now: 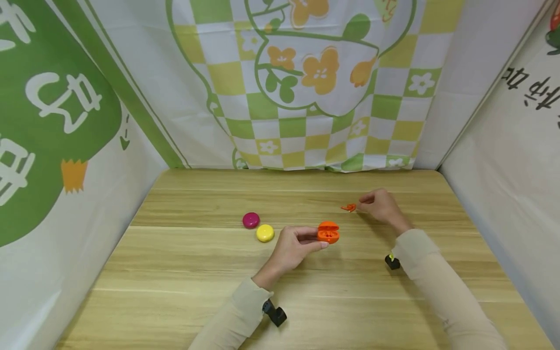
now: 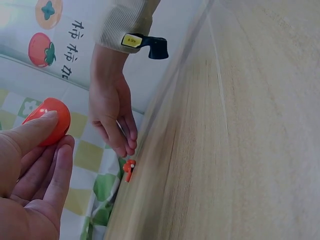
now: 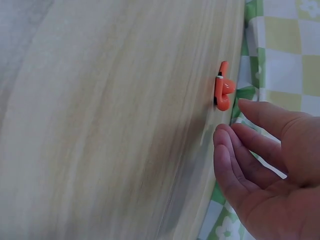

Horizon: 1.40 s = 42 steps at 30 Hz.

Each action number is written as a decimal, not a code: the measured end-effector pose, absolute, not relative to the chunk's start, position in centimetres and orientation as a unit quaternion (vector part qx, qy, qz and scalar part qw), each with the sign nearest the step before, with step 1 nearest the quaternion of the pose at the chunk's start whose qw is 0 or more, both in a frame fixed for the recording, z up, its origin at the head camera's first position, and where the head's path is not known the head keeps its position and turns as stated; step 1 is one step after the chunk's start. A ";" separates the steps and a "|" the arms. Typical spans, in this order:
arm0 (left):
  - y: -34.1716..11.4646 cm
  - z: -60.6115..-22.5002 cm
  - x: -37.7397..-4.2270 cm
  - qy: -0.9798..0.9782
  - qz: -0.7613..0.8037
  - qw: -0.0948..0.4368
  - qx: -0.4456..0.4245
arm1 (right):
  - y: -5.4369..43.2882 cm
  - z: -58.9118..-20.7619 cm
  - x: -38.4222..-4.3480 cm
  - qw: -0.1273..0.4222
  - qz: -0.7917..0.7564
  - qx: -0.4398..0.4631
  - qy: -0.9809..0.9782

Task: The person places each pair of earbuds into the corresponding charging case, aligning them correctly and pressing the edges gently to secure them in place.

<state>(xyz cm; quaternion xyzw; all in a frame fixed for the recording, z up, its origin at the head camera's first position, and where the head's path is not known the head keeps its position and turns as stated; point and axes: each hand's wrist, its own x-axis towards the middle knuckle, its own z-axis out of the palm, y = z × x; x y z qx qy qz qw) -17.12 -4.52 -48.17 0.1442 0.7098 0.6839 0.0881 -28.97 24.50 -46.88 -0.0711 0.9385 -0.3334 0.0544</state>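
Observation:
My left hand [image 1: 294, 247] grips an orange earbud case [image 1: 328, 234] between thumb and fingers, held above the table with its lid up. In the left wrist view the thumb presses on the case [image 2: 61, 122]. Orange earbuds [image 1: 349, 207] lie together on the wooden table, right of and beyond the case. Just to their right hovers my right hand [image 1: 381, 206], fingers and thumb slightly bent with a gap between them. The right wrist view shows the earbuds [image 3: 223, 89] near its fingertips, apart from them, and nothing in its grasp.
A dark pink round case [image 1: 251, 220] and a yellow round case [image 1: 265, 233] sit side by side on the table [image 1: 188, 262], left of my left hand. A checked cloth [image 1: 306, 126] hangs at the table's far edge, with printed sheets at both sides.

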 end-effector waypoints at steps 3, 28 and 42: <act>-4.6 -48.1 -17.2 0.711 0.682 0.089 0.144 | 24.3 -47.0 -29.3 0.053 -0.326 -0.073 0.941; -4.9 -47.9 -17.2 0.716 0.678 0.084 0.143 | 22.5 -46.0 -30.4 0.072 -0.258 -0.079 0.960; -4.8 -47.9 -17.3 0.715 0.679 0.085 0.144 | 21.9 -45.7 -31.0 0.106 -0.237 -0.060 0.964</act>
